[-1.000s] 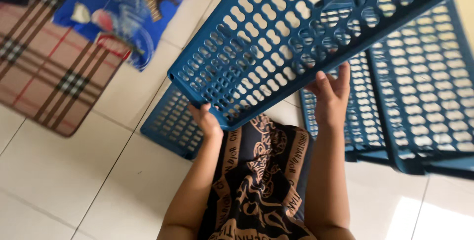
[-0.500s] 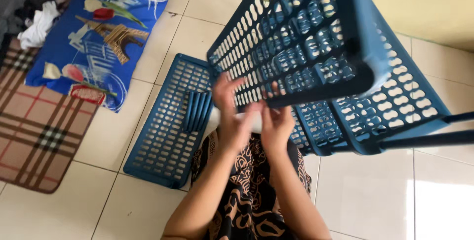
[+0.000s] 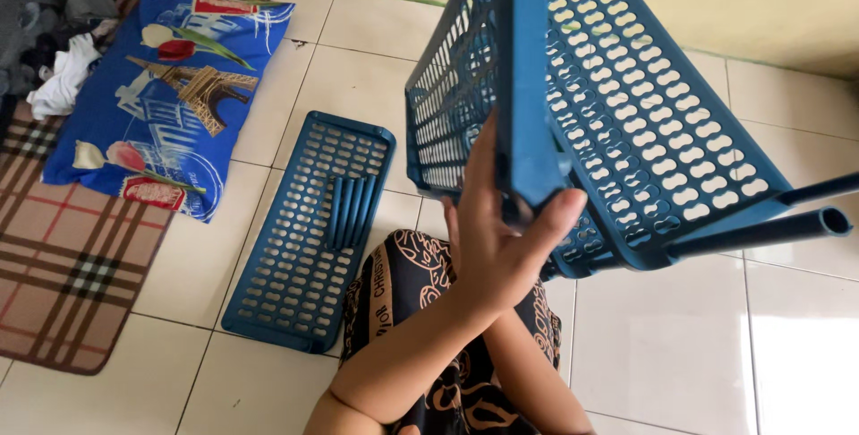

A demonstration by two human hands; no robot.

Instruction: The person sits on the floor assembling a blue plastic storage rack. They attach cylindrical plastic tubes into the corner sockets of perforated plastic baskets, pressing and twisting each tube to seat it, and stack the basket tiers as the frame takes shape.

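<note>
The tiled floor (image 3: 680,345) fills the view, and everything is placed here by the blue rack (image 3: 617,113) held up in the air. The rack is a perforated plastic shelf frame, tilted on edge above the person's lap, with two tube legs (image 3: 787,225) sticking out to its right.

Well to the left of the rack, a plaid mat (image 3: 63,265) lies on the floor. A blue pillow (image 3: 170,95) printed with a tower and tulips rests on the mat's upper part, and a heap of clothes (image 3: 63,32) sits at the far left corner.

Below and left of the rack, a flat blue shelf panel (image 3: 304,229) lies on the tiles, with a bundle of blue tubes (image 3: 349,211) lying on it.

Under the rack is the person's patterned skirt (image 3: 420,310).

The left hand (image 3: 497,238) grips the rack's lower corner, thumb (image 3: 555,216) pressed against the front of the upright post and fingers wrapped behind it. The right forearm (image 3: 528,372) rises behind the left one; the right hand is hidden, so its grip cannot be told.
</note>
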